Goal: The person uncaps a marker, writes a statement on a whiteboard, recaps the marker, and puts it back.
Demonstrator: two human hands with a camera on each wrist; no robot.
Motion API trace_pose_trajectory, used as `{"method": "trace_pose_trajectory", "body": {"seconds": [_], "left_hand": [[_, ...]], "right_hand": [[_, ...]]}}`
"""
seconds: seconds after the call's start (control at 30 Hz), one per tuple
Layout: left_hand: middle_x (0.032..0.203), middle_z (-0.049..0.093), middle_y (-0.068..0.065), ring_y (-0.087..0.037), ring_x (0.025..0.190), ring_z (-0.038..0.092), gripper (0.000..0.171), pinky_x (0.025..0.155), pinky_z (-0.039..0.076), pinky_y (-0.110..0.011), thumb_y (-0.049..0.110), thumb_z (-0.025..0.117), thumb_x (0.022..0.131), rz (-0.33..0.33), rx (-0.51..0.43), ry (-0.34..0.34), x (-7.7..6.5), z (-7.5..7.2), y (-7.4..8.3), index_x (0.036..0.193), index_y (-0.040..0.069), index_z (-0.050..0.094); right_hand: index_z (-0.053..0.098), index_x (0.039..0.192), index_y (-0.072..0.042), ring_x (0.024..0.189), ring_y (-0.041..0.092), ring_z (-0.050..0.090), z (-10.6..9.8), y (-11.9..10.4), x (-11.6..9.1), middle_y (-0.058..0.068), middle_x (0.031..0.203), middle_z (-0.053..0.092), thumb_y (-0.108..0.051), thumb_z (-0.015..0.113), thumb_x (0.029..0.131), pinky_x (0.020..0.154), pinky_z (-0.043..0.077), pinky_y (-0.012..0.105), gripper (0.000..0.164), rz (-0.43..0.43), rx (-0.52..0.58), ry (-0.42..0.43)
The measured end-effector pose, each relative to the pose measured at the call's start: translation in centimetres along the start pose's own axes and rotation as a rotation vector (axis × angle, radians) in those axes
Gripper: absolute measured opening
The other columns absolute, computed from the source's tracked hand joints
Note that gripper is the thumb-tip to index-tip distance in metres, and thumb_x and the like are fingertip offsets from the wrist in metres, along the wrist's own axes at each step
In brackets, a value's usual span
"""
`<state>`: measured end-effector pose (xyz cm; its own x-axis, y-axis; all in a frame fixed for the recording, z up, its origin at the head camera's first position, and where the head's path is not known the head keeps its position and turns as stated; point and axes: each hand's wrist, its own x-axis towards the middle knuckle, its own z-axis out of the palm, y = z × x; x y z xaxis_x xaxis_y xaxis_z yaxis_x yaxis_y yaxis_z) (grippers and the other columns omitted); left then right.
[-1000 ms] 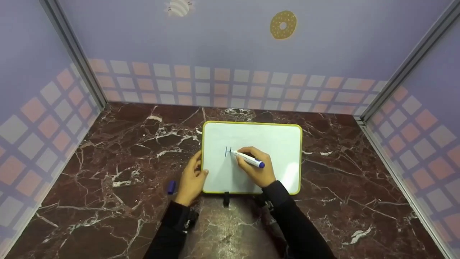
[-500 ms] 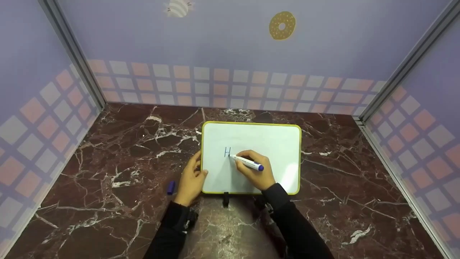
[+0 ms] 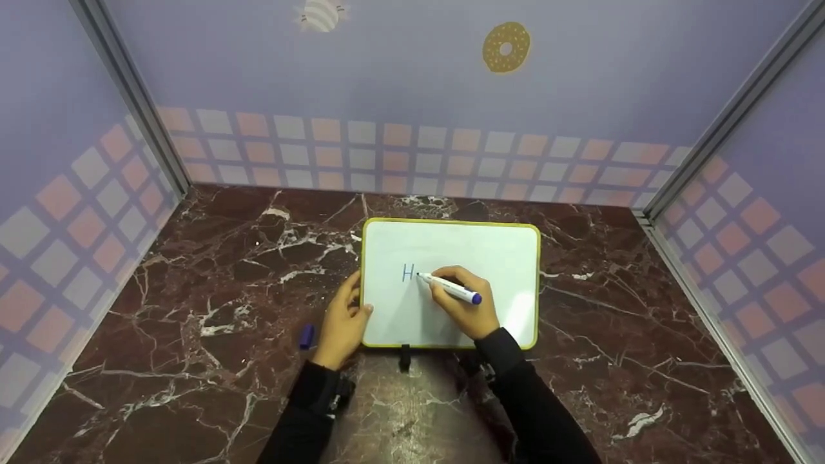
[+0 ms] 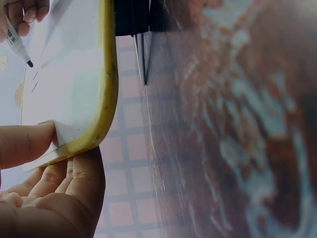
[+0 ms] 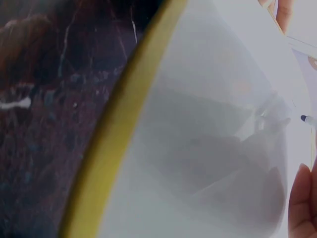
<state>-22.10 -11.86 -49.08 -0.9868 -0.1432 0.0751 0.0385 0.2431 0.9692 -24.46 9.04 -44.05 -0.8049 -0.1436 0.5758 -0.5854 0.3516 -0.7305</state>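
A whiteboard (image 3: 445, 322) with a yellow frame is held by its left edge in my left hand (image 3: 343, 325). The left wrist view shows the thumb (image 4: 27, 144) on the white face and the fingers (image 4: 84, 178) behind the frame. My right hand (image 3: 469, 303) pinches a white marker (image 3: 451, 288) with a blue end, its dark tip pointing left. A blue letter H (image 3: 408, 272) is on the board, just left of the tip. Whether the tip touches the surface, I cannot tell. In the right wrist view, the marker (image 5: 309, 119) is mostly cut off.
A dark blue marker cap (image 3: 307, 336) lies on the brown marbled tabletop (image 3: 213, 290), left of the left hand. At the board's near edge is a small black piece (image 3: 405, 357). Purple walls (image 3: 412, 90) with pink and white squares enclose the back and sides.
The right stroke of the H has been drawn down to its foot. My right hand then moved the marker slightly right, off the letter. My left hand stays in place.
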Motion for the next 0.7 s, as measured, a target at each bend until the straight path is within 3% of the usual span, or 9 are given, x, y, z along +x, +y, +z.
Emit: {"method": "trace_pose_trajectory", "body": {"seconds": [0.3, 0.7], "left_hand": [[0.139, 0.053, -0.024, -0.035, 0.113, 0.062, 0.065, 0.091, 0.055, -0.044, -0.006, 0.054, 0.092, 0.025, -0.003, -0.013, -0.1, -0.1, -0.2, 0.152, 0.008, 0.034], [0.137, 0.055, -0.024, -0.036, 0.114, 0.062, 0.064, 0.092, 0.055, -0.044, -0.007, 0.054, 0.092, 0.039, -0.002, -0.017, -0.1, -0.1, -0.2, 0.152, 0.007, 0.034]], "right_hand": [[0.071, 0.091, 0.005, 0.068, 0.01, 0.061, 0.3, 0.2, 0.1, 0.016, 0.083, 0.073, 0.005, 0.072, 0.081, 0.062, 0.049, 0.019, 0.01, 0.021, -0.003, -0.004], [0.074, 0.093, -0.004, 0.069, 0.013, 0.063, 0.9, 3.2, 0.0, 0.01, 0.085, 0.074, -0.003, 0.076, 0.081, 0.062, 0.051, 0.022, 0.012, 0.005, -0.016, -0.006]]}}
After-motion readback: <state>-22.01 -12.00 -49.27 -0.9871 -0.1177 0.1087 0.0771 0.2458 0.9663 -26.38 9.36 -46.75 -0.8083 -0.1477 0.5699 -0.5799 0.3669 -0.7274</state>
